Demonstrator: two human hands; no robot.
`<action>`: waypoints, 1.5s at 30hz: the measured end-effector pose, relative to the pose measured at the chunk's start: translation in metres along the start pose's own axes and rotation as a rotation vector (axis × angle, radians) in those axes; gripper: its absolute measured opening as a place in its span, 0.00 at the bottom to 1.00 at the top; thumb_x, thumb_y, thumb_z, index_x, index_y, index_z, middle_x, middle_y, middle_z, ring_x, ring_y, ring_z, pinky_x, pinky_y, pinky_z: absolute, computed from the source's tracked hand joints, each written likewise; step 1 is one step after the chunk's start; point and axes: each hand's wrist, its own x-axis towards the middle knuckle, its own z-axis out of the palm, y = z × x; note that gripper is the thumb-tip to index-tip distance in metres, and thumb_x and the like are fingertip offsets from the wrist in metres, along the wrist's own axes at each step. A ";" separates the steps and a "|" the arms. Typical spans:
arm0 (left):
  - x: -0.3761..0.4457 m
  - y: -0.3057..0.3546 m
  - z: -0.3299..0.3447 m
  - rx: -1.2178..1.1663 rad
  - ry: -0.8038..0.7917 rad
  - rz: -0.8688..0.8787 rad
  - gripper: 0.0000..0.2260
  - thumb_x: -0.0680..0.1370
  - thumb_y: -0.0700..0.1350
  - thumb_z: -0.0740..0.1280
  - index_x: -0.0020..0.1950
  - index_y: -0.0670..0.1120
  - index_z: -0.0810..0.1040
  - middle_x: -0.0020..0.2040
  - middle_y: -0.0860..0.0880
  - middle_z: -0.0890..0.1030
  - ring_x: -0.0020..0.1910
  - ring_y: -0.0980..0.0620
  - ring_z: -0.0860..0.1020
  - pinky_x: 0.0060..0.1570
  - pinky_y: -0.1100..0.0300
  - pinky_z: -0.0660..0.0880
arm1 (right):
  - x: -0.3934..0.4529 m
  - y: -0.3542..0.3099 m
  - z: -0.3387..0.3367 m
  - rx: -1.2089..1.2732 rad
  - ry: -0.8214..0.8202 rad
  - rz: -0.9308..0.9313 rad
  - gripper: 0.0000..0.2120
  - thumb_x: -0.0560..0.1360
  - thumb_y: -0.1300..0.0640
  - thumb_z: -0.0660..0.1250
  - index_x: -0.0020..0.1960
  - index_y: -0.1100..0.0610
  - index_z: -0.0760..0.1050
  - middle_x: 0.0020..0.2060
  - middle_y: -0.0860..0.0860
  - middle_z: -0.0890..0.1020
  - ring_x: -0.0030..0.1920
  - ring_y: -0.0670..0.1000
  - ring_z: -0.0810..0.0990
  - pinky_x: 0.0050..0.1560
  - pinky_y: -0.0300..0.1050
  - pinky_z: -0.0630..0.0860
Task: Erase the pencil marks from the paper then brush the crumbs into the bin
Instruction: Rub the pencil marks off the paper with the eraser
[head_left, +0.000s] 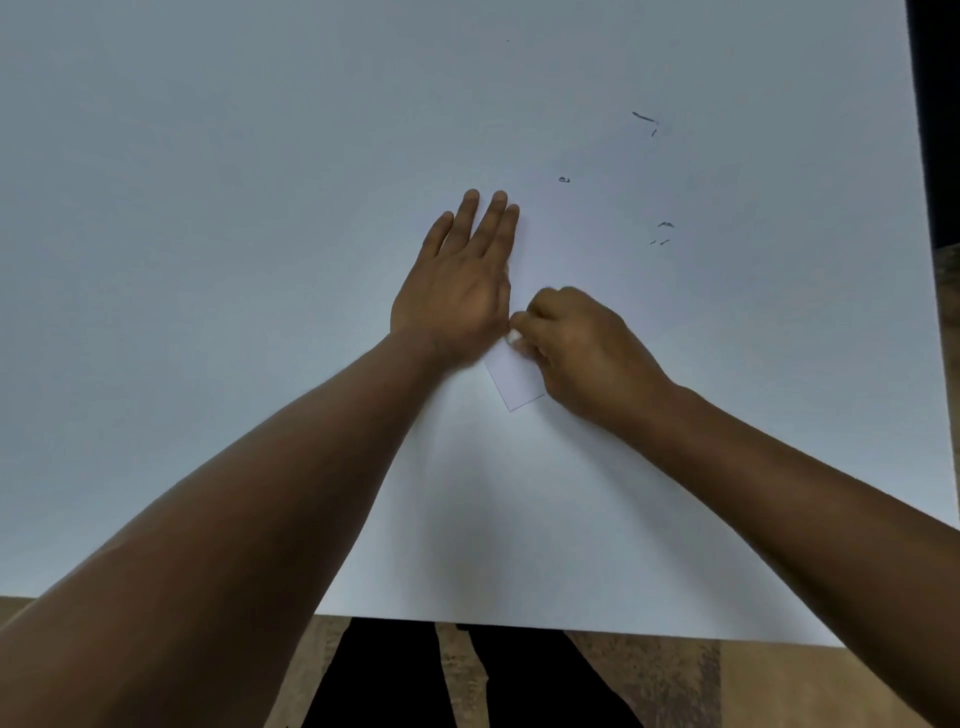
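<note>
White paper (514, 382), a small slip, lies at the centre of the frame on a large pale sheet (260, 208) that covers most of the view, with only its lower corner showing between the two hands; its long axis seems to run from lower right to upper left, up under the left hand. The left hand (457, 280) lies flat with straight fingers held close together, pressing the slip down from its upper-left side. The right hand (582, 348) is curled, its fingertips pinching a small white eraser (514, 336) that touches the slip's upper edge just beside the left hand's heel. No pencil marks can be made out on the visible part of the slip. Dark crumbs (665, 228) are scattered toward the upper right of the frame, well apart from both hands and on the right hand's side, so that hand is the nearer one for sweeping them. No bin is in view, so the direction of the brushing stroke cannot be judged. Erasing looks to be the step in hand.
</note>
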 end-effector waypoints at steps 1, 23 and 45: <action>0.000 0.000 0.000 0.001 0.004 -0.002 0.27 0.85 0.45 0.49 0.84 0.43 0.49 0.84 0.47 0.51 0.84 0.45 0.46 0.81 0.50 0.45 | -0.007 0.000 -0.001 -0.016 -0.037 -0.050 0.05 0.75 0.67 0.68 0.49 0.63 0.82 0.38 0.55 0.77 0.38 0.56 0.74 0.32 0.49 0.74; 0.001 -0.001 0.008 0.169 -0.066 0.056 0.34 0.82 0.68 0.39 0.84 0.53 0.41 0.84 0.49 0.40 0.82 0.44 0.37 0.78 0.35 0.38 | -0.022 -0.010 0.011 0.206 0.332 0.388 0.09 0.78 0.57 0.67 0.54 0.60 0.82 0.40 0.53 0.79 0.38 0.50 0.78 0.39 0.41 0.76; 0.002 0.000 0.006 0.163 -0.093 0.061 0.32 0.83 0.64 0.40 0.84 0.51 0.43 0.84 0.49 0.40 0.83 0.44 0.37 0.78 0.36 0.39 | -0.017 0.039 0.011 0.054 0.288 0.082 0.09 0.78 0.62 0.64 0.43 0.65 0.79 0.36 0.58 0.77 0.35 0.59 0.75 0.34 0.53 0.75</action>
